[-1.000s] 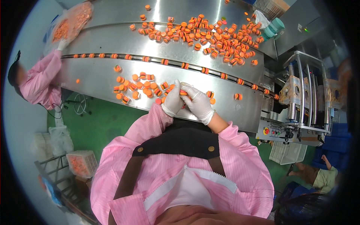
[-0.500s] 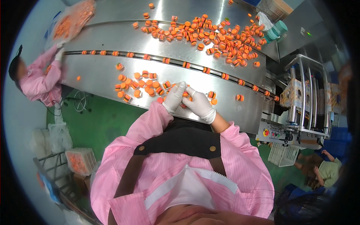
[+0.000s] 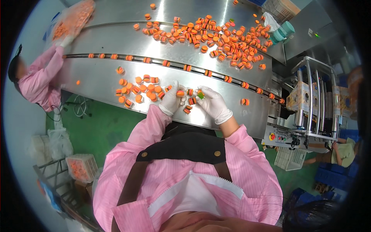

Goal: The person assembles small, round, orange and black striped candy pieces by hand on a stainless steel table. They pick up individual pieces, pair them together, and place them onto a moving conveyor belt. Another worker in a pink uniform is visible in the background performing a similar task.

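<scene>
Fingers gloved and pinched narrow, the left hand [image 3: 170, 102] holds a rounded orange piece [image 3: 180, 93], the right hand [image 3: 215, 105] a green-and-orange piece [image 3: 200, 94], over shiny metal tabletop [image 3: 247, 120].

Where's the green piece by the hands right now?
In the head view, the green piece is just right of centre, at the thumb and finger ends of the right hand, with a striped piece close on its left.

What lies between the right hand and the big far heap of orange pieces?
A narrow track carrying a single row of orange pieces, plus bare tabletop, in the head view.
</scene>
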Motion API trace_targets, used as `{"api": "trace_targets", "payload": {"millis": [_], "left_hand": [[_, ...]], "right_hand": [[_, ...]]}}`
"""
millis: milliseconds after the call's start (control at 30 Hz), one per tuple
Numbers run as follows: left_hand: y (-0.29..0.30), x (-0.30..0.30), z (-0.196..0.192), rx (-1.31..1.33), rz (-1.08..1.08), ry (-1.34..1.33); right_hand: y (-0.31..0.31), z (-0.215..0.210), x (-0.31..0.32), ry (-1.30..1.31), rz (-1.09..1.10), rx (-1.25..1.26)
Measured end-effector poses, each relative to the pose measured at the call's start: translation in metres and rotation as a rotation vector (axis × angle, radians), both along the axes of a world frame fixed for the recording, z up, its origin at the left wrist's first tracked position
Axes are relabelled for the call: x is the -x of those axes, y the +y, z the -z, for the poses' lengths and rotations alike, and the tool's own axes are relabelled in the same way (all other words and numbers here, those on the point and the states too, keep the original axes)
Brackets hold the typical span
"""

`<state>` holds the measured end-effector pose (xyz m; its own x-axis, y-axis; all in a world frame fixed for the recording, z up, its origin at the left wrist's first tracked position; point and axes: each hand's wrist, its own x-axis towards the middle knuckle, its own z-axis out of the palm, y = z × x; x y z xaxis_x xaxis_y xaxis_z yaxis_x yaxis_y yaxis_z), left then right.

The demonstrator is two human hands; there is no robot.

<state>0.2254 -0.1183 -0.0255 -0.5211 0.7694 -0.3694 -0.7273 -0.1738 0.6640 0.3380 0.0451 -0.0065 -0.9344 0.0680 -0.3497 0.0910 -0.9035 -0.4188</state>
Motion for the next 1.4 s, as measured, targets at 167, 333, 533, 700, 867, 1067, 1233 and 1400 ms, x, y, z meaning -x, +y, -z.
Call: {"api": "trace_targets", "payload": {"millis": [167,333,533,700,867,1067,1233,1400], "left_hand": [[-0.001,0.001,0.001,0.029,0.003,0.010],[0.002,-0.002,0.002,0.014,0.022,0.031],[0.002,-0.003,0.007,0.008,0.065,0.031],[0.004,-0.005,0.007,0.059,0.034,0.007],[0.005,-0.005,0.006,0.074,0.033,0.004],[0.004,-0.006,0.003,0.012,0.065,0.046],[0.003,-0.004,0.007,0.047,0.080,0.061],[0.004,-0.004,0.009,0.066,0.091,0.093]], "right_hand": [[0.001,-0.017,-0.002,-0.003,0.033,-0.137],[0.002,-0.011,-0.005,0.012,0.019,-0.312],[-0.001,0.006,-0.002,-0.038,0.062,-0.047],[-0.002,-0.004,-0.005,-0.055,0.049,-0.066],[-0.005,-0.011,-0.007,-0.084,0.054,-0.266],[0.004,-0.005,-0.011,-0.080,0.049,-0.250],[0.008,-0.002,-0.009,-0.078,0.029,-0.287],[0.001,-0.016,-0.010,-0.117,-0.028,-0.516]]}}
